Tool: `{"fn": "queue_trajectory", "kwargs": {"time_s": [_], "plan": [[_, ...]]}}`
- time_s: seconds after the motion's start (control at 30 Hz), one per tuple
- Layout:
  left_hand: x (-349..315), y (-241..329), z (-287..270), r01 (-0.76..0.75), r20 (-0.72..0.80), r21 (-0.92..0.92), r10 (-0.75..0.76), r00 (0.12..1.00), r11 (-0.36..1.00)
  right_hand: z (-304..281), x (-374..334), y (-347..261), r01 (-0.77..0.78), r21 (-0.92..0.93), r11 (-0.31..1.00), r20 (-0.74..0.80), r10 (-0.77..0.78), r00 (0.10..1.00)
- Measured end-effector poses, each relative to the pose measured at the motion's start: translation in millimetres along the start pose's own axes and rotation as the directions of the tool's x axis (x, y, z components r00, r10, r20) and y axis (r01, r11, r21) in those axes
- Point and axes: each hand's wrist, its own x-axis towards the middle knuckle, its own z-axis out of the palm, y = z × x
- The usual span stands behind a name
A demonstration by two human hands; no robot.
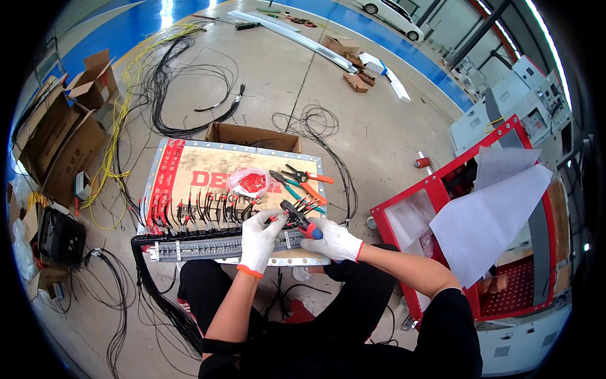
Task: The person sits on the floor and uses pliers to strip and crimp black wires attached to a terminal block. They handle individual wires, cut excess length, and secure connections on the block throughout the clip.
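Observation:
My right hand [334, 241], in a white knit glove, is closed round a crimping tool [295, 215] with blue and red handles. Its jaws are next to the fingertips of my gloved left hand [260, 237], which pinch the end of a black wire near a red tip. A row of black wires [205, 208] with red ends stands up from a thick black harness. Along the near side runs a grey terminal strip [208, 248]. Beyond my hands lie a clear bag of small red terminals [251, 182], green-handled pliers [289, 184] and orange-handled wire strippers [310, 177].
All this rests on a printed board [183, 158] with a metal edge over my knees. An open carton [252, 136] stands behind it. A red metal cabinet [413, 198] is at the right. Cable coils [161, 95] and cardboard boxes [69, 151] lie on the left floor.

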Motion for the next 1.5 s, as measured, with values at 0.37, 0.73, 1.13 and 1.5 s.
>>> {"fn": "queue_trajectory", "kwargs": {"time_s": [0.37,0.73,1.13,1.5], "plan": [[1.8,-4.3,-0.4,-0.137,-0.004,-0.082,0.137,0.991,0.987,0.9,-15.0,13.7,-0.266,0.834,0.484,0.244,0.11,0.964],[-3.3,-7.6,2.3,-0.159,-0.238,-0.023,0.149,0.96,0.987,10.6,-15.8,-5.1,-0.222,0.786,0.577,0.296,-0.037,0.954],[-6.1,-0.2,4.0,-0.134,-0.084,0.079,0.141,0.986,0.988,-13.3,-12.5,-11.4,-0.271,0.663,0.697,0.282,0.103,0.954],[-0.3,-8.3,-0.9,-0.174,-0.087,0.204,0.194,0.977,0.964,-17.3,-11.5,-6.6,-0.246,0.578,0.778,0.328,0.054,0.943]]}}
